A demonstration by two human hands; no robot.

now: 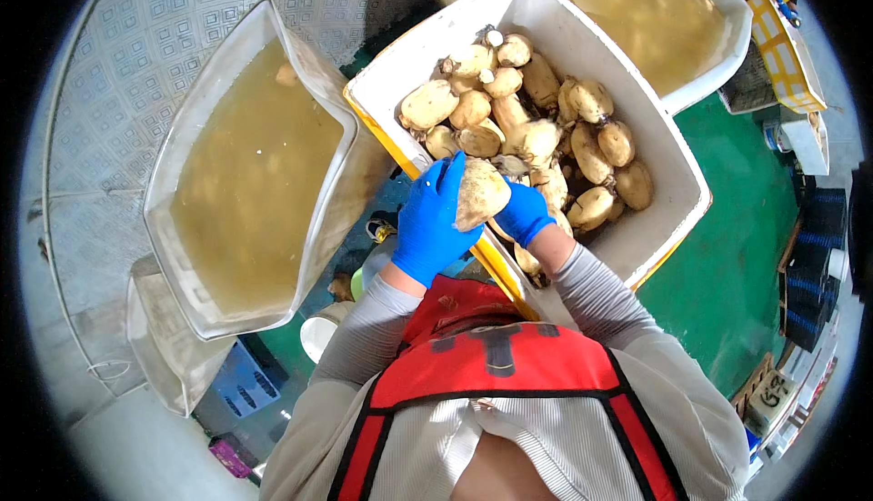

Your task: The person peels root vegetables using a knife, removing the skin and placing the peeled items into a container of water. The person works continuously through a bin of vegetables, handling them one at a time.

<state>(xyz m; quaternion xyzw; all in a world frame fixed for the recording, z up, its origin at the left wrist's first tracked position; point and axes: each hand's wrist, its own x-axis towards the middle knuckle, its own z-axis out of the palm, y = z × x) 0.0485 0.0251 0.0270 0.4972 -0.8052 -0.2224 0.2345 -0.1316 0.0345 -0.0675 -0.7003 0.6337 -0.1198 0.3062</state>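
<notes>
My left hand (431, 218), in a blue glove, is closed around a pale brown lotus root segment (483, 194). It holds the segment above the near left rim of a white foam box (655, 119). Close by on the right is my right hand (524, 213), also gloved in blue, its fingers curled at the segment's side. Whether those fingers grip anything is hidden. Inside the box lies a heap of lotus root segments (428, 104), several with dark, stringy joints. A yellow band (382, 134) runs along the box's outer side.
On the left stands a white tub (158, 194) of murky brown water (252, 187); another water-filled tub (736, 30) is at the upper right. A white bucket (326, 329) and a blue crate (247, 379) sit lower left. Dark crates (815, 255) line the right side of the green floor (723, 228).
</notes>
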